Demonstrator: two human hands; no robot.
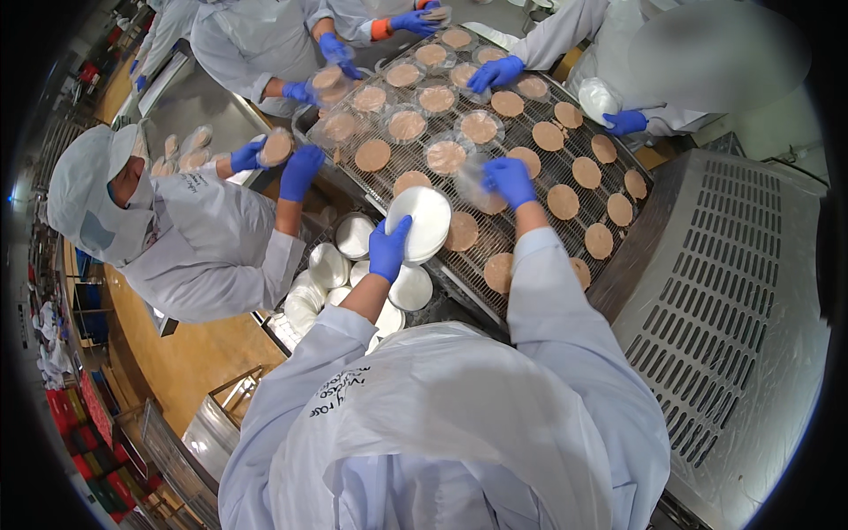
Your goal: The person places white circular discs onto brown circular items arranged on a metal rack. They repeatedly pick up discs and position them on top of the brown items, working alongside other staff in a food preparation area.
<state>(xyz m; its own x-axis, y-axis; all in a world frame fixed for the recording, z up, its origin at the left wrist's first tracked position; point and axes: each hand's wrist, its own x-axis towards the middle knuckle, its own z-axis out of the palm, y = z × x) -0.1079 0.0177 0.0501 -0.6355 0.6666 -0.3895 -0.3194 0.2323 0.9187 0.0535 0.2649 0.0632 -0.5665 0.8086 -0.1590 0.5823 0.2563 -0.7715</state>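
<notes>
My left hand (pixel 387 253), in a blue glove, grips a thick stack of round white sheets (pixel 422 223) over the near edge of the conveyor, thumb on top. Farther right, my gloved right hand (pixel 511 182) has its fingers closed on a thin translucent round sheet (pixel 471 183), smeared by motion. That sheet hangs over the mesh conveyor (pixel 539 231) and partly covers a pink-brown patty. Rows of flat round patties (pixel 563 201) lie on the mesh. Some farther patties, such as the one (pixel 446 157) left of my right hand, have clear round sheets on them.
Stacks of round white sheets (pixel 329 265) fill a tray below my left forearm. At left a co-worker (pixel 190 238) holds patties beside a metal table (pixel 199 110). Other gloved hands (pixel 496 73) work across the conveyor. A slotted metal cover (pixel 720 291) stands at right.
</notes>
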